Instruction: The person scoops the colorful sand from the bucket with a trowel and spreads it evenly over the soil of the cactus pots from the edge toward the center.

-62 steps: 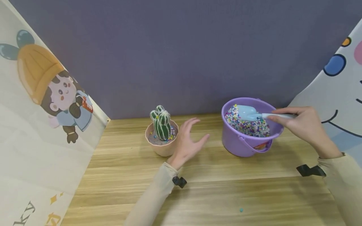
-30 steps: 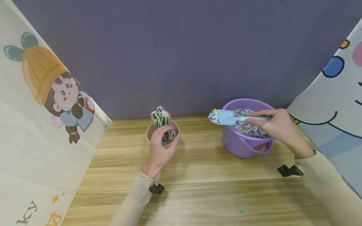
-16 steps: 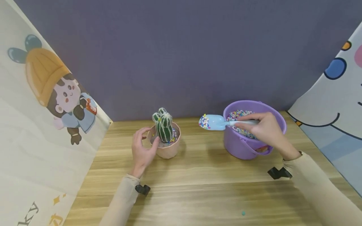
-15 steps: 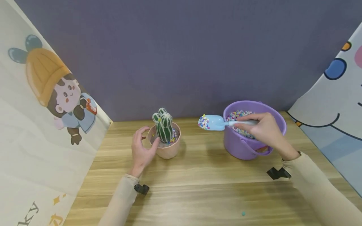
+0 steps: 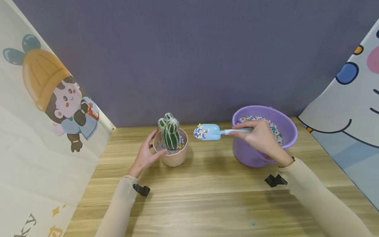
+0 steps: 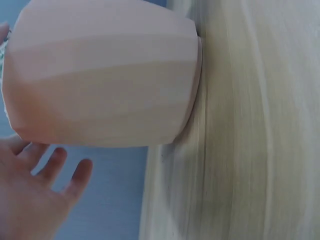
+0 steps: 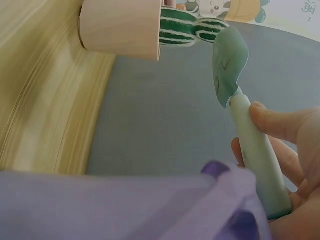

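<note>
My left hand [image 5: 145, 156] holds the pale pink flowerpot [image 5: 174, 159] by its left side, thumb at the front of the rim and fingers around the far left. A green cactus with white stripes [image 5: 170, 136] stands in the pot, with a few coloured beads at its base. In my right hand [image 5: 262, 138] is a light blue toy shovel [image 5: 213, 132], gripped by its white handle. Small colourful beads [image 5: 201, 132] lie on the shovel's tip, just right of the pot. The right wrist view shows the shovel [image 7: 231, 65] from below, its load hidden.
A purple bucket [image 5: 245, 154] partly filled with beads stands at the right, beneath my right hand. One teal bead [image 5: 253, 223] lies on the wooden table [image 5: 201, 207] near the front. A dark grey wall [image 5: 189, 59] rises behind.
My right hand has lifted the shovel with beads out of the bucket and carried it left toward the pot. My left hand has moved across the pot to its left side and taken hold.
</note>
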A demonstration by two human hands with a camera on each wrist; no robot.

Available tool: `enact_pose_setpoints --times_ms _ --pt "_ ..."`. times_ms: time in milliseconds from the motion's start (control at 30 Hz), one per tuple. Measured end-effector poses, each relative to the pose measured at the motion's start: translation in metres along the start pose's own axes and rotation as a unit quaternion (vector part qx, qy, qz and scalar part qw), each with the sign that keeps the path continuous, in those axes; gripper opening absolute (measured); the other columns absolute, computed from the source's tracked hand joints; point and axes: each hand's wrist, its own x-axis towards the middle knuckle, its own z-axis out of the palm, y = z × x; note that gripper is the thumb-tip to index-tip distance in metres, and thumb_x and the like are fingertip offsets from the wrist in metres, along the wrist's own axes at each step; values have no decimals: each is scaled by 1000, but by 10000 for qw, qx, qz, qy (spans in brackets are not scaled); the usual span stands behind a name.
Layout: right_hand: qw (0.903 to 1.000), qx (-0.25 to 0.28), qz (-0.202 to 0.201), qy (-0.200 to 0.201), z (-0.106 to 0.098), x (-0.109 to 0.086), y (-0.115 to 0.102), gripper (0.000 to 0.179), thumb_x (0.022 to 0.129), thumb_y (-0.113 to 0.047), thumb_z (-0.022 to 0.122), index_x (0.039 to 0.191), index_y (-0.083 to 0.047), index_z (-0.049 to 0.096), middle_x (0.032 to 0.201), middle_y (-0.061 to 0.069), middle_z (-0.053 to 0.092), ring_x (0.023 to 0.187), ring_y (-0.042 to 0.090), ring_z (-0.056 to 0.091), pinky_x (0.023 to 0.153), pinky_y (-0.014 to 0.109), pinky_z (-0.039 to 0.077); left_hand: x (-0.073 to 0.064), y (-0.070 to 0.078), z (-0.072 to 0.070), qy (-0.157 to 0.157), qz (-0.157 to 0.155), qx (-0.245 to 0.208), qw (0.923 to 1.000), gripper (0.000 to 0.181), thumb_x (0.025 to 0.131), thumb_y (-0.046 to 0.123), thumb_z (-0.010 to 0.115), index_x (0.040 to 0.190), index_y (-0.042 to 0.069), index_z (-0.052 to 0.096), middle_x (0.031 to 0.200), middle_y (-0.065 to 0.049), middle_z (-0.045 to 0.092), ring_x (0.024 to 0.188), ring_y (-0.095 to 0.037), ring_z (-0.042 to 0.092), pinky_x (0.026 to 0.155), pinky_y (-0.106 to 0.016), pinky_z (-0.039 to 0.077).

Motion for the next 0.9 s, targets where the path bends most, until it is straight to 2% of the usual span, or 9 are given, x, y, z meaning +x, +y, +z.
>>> enact_pose_setpoints --times_ms 133,300,467,700,900 --pt "9998 -96 -151 15 10 3 -1 27 84 -40 92 100 -18 87 99 3 84 81 9 72 70 16 55 1 -4 -1 -263 69 -204 9994 96 86 18 80 166 5 31 172 -23 32 156 -48 33 119 -71 39" --pt "9993 -160 -336 -28 20 8 -5 26 84 -32 93 100 -14 86 92 5 83 76 13 70 69 18 53 2 -5 -2 -406 114 -290 9987 98 85 18 82 167 8 31 174 -21 30 156 -47 34 119 -71 40" --pt "9979 -389 -518 33 27 14 -9 24 83 -30 93 100 -13 87 87 5 82 75 17 65 70 24 49 2 -5 -3 -398 108 -198 9990 99 84 20 83 167 6 31 173 -21 32 154 -47 37 117 -70 42" --pt "9971 -382 -662 13 36 15 -15 25 82 -25 94 99 -9 86 87 10 83 65 17 66 60 24 52 -1 -4 0 -273 73 30 9996 98 85 21 84 167 6 31 172 -19 35 152 -45 41 116 -67 45" --pt "9959 -587 -681 18 45 15 -19 24 82 -28 93 99 -11 87 93 9 83 72 19 70 68 31 55 -5 -2 7 -92 -150 299 9994 101 86 29 87 168 13 31 172 -15 38 151 -41 44 117 -63 46"
